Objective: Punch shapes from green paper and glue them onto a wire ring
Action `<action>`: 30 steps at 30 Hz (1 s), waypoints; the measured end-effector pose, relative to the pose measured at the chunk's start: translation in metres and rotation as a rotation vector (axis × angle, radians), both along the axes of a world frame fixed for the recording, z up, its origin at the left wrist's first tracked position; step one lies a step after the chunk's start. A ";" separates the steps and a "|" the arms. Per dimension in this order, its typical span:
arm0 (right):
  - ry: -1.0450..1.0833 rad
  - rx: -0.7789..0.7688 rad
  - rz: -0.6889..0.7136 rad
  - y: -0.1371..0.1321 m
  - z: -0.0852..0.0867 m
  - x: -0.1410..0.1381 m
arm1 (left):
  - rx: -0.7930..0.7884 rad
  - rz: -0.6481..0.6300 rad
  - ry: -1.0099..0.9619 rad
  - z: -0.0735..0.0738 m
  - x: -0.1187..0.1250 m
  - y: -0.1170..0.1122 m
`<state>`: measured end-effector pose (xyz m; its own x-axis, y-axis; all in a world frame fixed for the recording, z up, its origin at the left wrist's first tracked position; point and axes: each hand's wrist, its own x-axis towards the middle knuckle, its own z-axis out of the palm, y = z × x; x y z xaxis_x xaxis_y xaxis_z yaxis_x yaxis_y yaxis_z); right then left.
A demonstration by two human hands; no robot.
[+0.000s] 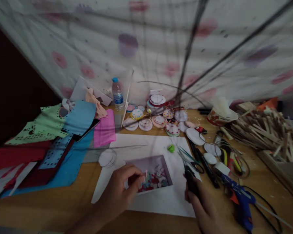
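Observation:
My left hand hovers over a small open box of red, white and blue bits, its fingers pinched on a tiny pale piece at the box's left rim. My right hand is closed round a black-handled tool, which looks like scissors with the blades pointing away towards the green bit. The box rests on a white sheet lying on the wooden table.
Coloured paper sheets pile at the left. A water bottle, round decorated discs, a cup, wooden sticks, a second pair of scissors and a blue glue gun crowd the back and right.

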<state>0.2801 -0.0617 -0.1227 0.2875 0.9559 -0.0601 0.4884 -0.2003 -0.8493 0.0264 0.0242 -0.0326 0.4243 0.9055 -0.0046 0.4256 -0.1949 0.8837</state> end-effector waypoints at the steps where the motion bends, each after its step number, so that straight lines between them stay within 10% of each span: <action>1: 0.112 0.009 -0.049 0.001 0.009 -0.008 | 0.026 -0.014 0.011 0.000 0.001 -0.003; 8: 0.640 -0.074 0.080 0.029 0.061 -0.086 | 0.048 -0.142 0.057 0.004 0.013 -0.023; 30: 1.168 -0.185 0.117 0.023 0.054 -0.091 | -0.114 -0.006 -0.104 -0.003 0.011 -0.024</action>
<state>0.1888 -0.0389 -0.0682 -0.1220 0.9219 -0.3677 -0.5394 -0.3725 -0.7552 0.0375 0.0006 -0.0352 0.4336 0.8989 -0.0628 0.3298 -0.0935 0.9394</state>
